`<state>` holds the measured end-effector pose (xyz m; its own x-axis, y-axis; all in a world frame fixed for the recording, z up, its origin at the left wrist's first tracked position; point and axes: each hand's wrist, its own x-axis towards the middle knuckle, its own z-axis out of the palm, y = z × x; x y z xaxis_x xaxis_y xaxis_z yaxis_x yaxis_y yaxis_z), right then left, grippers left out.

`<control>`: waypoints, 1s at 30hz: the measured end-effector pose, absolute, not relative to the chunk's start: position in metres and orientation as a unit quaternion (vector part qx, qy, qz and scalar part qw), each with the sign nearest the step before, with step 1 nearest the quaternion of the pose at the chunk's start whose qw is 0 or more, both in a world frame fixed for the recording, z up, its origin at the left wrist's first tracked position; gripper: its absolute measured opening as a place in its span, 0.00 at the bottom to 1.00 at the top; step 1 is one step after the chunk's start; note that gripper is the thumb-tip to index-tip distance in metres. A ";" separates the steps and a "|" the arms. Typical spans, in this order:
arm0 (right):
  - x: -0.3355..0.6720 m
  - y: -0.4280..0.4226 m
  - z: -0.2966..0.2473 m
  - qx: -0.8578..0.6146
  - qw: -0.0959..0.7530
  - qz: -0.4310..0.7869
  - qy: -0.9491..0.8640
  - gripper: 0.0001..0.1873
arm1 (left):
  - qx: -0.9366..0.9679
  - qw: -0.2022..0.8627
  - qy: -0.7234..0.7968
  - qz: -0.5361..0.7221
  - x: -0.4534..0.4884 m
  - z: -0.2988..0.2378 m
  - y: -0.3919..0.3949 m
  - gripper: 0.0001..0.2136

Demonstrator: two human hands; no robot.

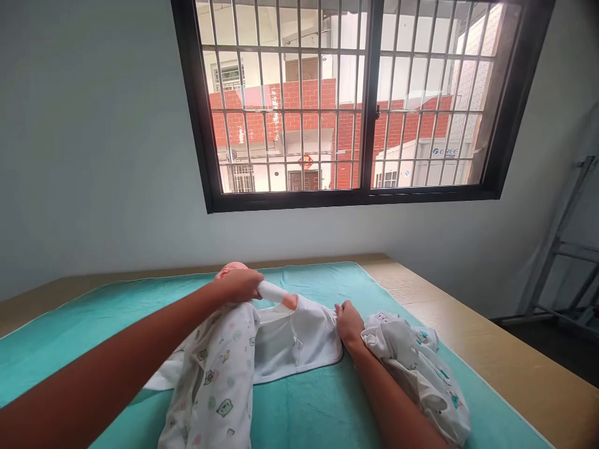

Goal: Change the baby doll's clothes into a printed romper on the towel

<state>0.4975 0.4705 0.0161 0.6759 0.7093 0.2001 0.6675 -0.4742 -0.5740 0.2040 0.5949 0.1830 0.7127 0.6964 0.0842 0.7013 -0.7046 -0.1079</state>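
A baby doll (231,267) lies on a turquoise cloth, its head mostly hidden behind my left hand. Its body is covered by a white garment printed with small animals (229,386). My left hand (241,285) is closed around the doll's arm (274,292), which is in a white sleeve. The bare doll hand (290,302) reaches to the opening of a plain white baby shirt (299,340) spread to the right. My right hand (349,321) pinches the right edge of that shirt. How far the doll's hand is inside the shirt is hard to see.
The turquoise cloth (299,415) covers most of a wooden table (430,302). A crumpled white printed garment (416,368) lies beside my right forearm. Behind the table stand a wall and a barred window (290,199). A metal frame (556,249) is at the far right.
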 end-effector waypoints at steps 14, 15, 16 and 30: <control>0.482 0.460 0.021 -0.816 0.338 -0.033 -0.468 0.13 | -0.923 0.061 -0.373 -0.069 0.227 0.147 0.549 0.12; 0.480 0.459 0.024 -0.805 0.349 -0.043 -0.477 0.13 | -0.928 0.054 -0.361 -0.072 0.233 0.141 0.540 0.12; 0.478 0.457 0.026 -0.793 0.363 -0.052 -0.486 0.12 | -0.932 0.046 -0.351 -0.079 0.237 0.138 0.532 0.13; 0.472 0.460 0.035 -0.653 0.592 0.088 -0.463 0.29 | -0.774 -0.294 -0.425 -0.366 0.089 0.083 0.522 0.18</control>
